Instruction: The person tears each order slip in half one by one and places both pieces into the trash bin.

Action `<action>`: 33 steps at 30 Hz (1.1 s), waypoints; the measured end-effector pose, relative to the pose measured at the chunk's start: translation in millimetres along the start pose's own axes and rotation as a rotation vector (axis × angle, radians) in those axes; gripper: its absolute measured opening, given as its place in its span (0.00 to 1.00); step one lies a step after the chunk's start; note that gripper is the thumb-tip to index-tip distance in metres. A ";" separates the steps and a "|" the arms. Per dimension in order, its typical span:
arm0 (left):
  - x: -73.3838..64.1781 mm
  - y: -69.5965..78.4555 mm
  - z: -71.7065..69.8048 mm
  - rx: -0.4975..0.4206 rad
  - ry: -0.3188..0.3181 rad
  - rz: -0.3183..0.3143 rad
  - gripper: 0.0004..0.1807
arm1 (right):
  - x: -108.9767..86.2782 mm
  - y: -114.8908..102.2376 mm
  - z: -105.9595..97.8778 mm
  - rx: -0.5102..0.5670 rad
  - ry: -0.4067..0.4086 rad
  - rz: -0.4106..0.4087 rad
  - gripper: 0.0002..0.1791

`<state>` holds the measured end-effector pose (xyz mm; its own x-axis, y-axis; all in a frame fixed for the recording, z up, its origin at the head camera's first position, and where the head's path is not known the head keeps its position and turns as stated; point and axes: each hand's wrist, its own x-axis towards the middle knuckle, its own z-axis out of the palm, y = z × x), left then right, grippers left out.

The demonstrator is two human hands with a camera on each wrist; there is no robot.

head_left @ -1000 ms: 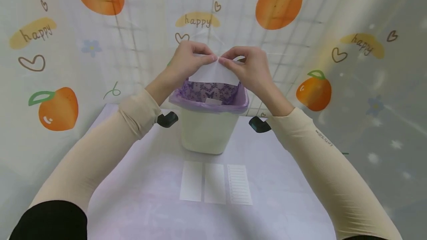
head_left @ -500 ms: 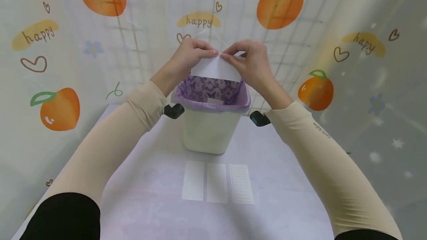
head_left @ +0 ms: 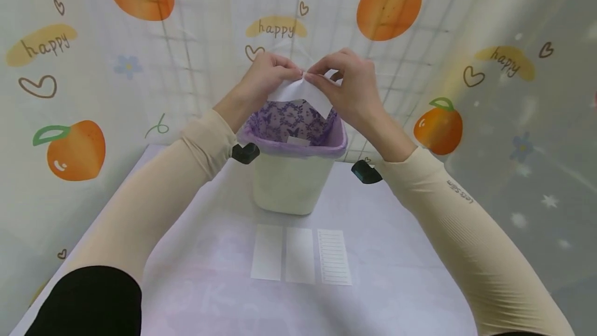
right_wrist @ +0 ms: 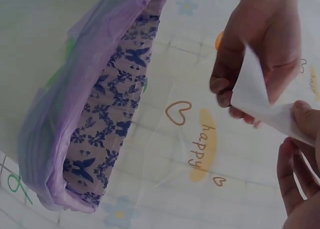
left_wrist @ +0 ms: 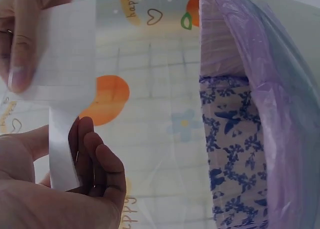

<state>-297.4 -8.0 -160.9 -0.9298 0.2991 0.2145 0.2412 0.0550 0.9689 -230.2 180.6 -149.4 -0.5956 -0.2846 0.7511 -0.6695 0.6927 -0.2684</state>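
Both hands meet over a bin, pinching one small sheet of white paper (head_left: 318, 98) at its top edge. My left hand (head_left: 261, 81) grips the left part, my right hand (head_left: 352, 81) the right part, their fingertips almost touching. The two halves of the paper stand at different angles, with the right corner pointing down. Seen from the right wrist, the paper (right_wrist: 252, 86) is bent into a sharp fold between the hands. Below it stands the pale green bin (head_left: 290, 186), lined with a purple bag (head_left: 298, 151). A small white piece (head_left: 298, 141) shows inside the bin.
Three paper slips lie in a row before the bin: a plain one (head_left: 267, 253), another plain one (head_left: 300, 256) and a lined one (head_left: 334, 257). They rest on a pale lavender table (head_left: 401, 274). Behind hangs a curtain (head_left: 205, 4) printed with oranges, over a wire grid.
The hands have risen slightly. The paper's lower edge, nearly straight before, now breaks at the middle, its right part swung round and slanting down.
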 end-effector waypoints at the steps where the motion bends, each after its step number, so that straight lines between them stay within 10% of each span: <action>1: 0.2 -1.0 0.1 0.000 -0.004 -0.002 0.12 | -0.3 -1.8 -0.4 0.000 0.003 -0.001 0.06; 19: 3.4 -20.1 0.6 0.146 0.066 -0.064 0.07 | -4.1 -27.9 -12.8 -0.027 0.063 -0.059 0.06; 33: 2.9 -25.8 -2.5 0.129 0.116 -0.124 0.07 | 4.7 -0.2 -2.7 -0.098 -0.047 0.178 0.09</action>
<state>-307.0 -10.9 -185.0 -0.9786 0.1715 0.1140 0.1492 0.2086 0.9665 -231.7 180.9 -144.2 -0.7225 -0.1809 0.6673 -0.5068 0.7951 -0.3332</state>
